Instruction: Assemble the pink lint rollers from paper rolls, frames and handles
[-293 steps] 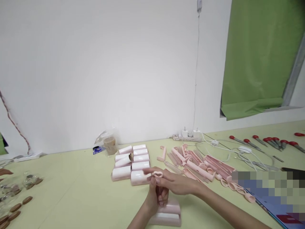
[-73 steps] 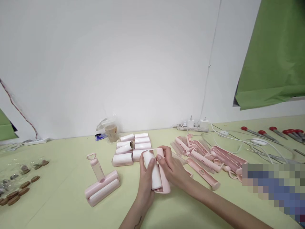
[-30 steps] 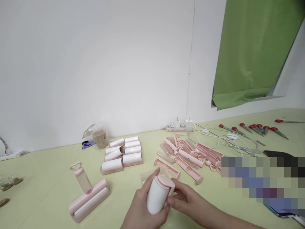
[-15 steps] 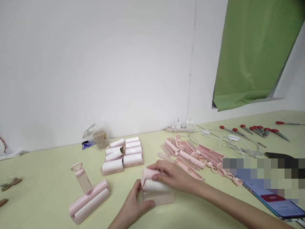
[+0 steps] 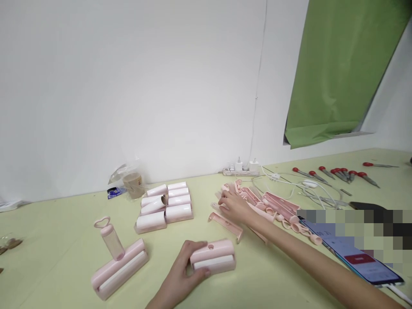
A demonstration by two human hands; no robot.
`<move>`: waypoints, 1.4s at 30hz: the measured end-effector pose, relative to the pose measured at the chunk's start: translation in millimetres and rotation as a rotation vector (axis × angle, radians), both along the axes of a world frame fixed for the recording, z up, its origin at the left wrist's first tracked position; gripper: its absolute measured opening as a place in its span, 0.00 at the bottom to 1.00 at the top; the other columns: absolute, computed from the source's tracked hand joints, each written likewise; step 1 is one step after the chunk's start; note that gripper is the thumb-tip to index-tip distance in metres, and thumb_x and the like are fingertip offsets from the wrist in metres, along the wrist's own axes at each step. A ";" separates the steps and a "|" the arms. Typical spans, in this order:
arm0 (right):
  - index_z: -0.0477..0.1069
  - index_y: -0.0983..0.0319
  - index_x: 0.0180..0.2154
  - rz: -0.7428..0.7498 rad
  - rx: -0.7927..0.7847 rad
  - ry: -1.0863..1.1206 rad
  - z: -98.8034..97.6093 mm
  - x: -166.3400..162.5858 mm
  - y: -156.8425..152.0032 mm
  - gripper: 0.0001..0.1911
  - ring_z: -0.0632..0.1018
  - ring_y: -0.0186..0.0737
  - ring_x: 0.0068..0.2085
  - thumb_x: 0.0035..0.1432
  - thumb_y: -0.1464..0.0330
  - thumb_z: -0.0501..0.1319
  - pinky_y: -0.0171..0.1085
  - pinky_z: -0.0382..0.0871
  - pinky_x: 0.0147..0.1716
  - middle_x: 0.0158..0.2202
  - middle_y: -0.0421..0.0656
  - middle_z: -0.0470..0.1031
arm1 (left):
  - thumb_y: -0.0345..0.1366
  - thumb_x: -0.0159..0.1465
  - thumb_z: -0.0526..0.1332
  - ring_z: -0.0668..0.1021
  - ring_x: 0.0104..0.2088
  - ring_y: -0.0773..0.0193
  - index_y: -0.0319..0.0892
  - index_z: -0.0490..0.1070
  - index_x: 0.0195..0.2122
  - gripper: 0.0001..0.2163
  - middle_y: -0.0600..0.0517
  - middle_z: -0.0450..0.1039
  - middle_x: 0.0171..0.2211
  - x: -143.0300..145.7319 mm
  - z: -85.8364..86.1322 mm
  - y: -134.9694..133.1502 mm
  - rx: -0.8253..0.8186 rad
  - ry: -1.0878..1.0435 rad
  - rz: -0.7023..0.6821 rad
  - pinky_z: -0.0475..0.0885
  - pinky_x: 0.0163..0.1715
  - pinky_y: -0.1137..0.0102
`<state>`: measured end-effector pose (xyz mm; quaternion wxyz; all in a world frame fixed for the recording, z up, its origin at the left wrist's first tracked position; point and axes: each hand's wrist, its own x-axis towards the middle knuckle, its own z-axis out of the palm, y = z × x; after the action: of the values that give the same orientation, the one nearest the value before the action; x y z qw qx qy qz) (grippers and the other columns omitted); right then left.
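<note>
On the table in front of me is a short lint roller (image 5: 213,262), with a pink cover that has a round hole and a white roll beneath. My left hand (image 5: 183,274) is closed around its left end. My right hand (image 5: 233,206) reaches to the pile of pink plastic parts (image 5: 281,208), fingers curled down by some clear tubes. What its fingertips grip, if anything, is hidden. A long pink cover piece (image 5: 227,225) lies just in front of that hand. To the left, a finished-looking lint roller (image 5: 119,272) has a clear handle (image 5: 112,241) with a heart-shaped loop standing up from it.
Several white sticky rolls (image 5: 179,212) are grouped behind. A tape roll (image 5: 133,184) stands by the wall. A power strip (image 5: 241,171) with cables, red-ended screwdrivers (image 5: 344,172) and a phone (image 5: 354,253) lie at the right.
My right hand has left the lint roller and moved up to the pile of pink parts. The pink cover now sits over the white roll, and the left hand still holds the roller.
</note>
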<state>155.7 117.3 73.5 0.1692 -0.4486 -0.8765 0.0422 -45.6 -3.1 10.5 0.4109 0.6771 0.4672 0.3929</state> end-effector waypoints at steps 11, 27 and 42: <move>0.64 0.64 0.44 0.074 -0.195 -0.026 28.9 6.0 0.6 0.14 0.71 0.36 0.36 0.57 0.66 0.50 0.34 0.63 0.32 0.38 0.46 0.71 | 0.36 0.51 0.62 0.69 0.41 0.60 0.45 0.51 0.49 0.26 0.50 0.64 0.42 1.9 3.0 -1.5 -0.116 -0.054 0.050 0.63 0.42 0.70; 0.74 0.60 0.39 0.467 -0.189 -0.443 95.3 -25.8 -56.3 0.17 0.72 0.38 0.28 0.44 0.71 0.57 0.31 0.54 0.19 0.31 0.43 0.75 | 0.34 0.51 0.61 0.68 0.38 0.62 0.44 0.56 0.42 0.19 0.54 0.64 0.37 1.1 -2.5 -0.2 -0.099 -0.059 -0.004 0.63 0.38 0.70; 0.75 0.65 0.23 0.509 -0.053 -0.658 100.1 -55.1 -71.6 0.08 0.69 0.37 0.18 0.38 0.76 0.58 0.32 0.50 0.14 0.17 0.43 0.72 | 0.34 0.49 0.61 0.70 0.38 0.60 0.43 0.57 0.41 0.19 0.52 0.66 0.38 3.1 10.4 -3.5 -0.141 0.039 0.047 0.64 0.38 0.69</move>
<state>100.6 45.7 173.7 -0.1472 -0.2113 -0.9654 -0.0402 -42.5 -6.6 20.9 0.4392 0.6429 0.5173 0.3552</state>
